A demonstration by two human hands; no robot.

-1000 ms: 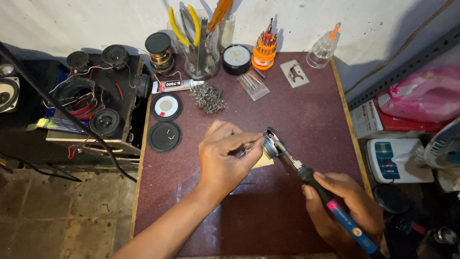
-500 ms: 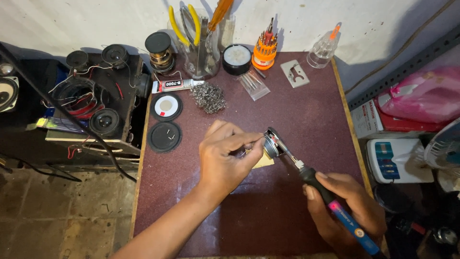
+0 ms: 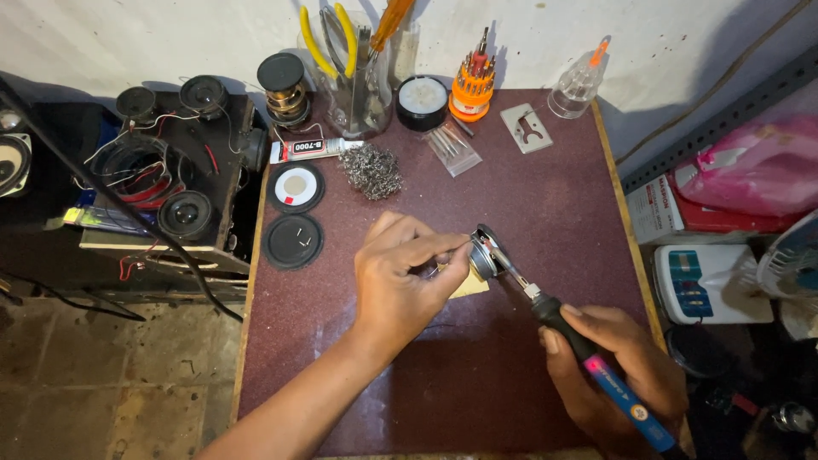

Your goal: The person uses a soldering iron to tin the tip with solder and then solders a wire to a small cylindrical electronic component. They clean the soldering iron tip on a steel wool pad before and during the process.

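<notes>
Iron (image 3: 588, 362) in the right hand (image 3: 618, 375), a soldering tool with a black grip and blue handle: its long axis slants from lower right up to upper left, the thin metal tip meeting a small round metal speaker (image 3: 484, 254). The left hand (image 3: 400, 277) pinches that speaker, fingers closed, holding it on edge above a yellowish pad (image 3: 473, 285) on the dark red, grainy table (image 3: 554, 196). Right fingers wrap the grip. Nearby lie two flat black discs (image 3: 294, 213) and a tangle of wire wool (image 3: 371, 169).

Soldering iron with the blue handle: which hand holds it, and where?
The right hand grips the soldering iron by its black-and-blue handle, well behind the metal tip.
</notes>
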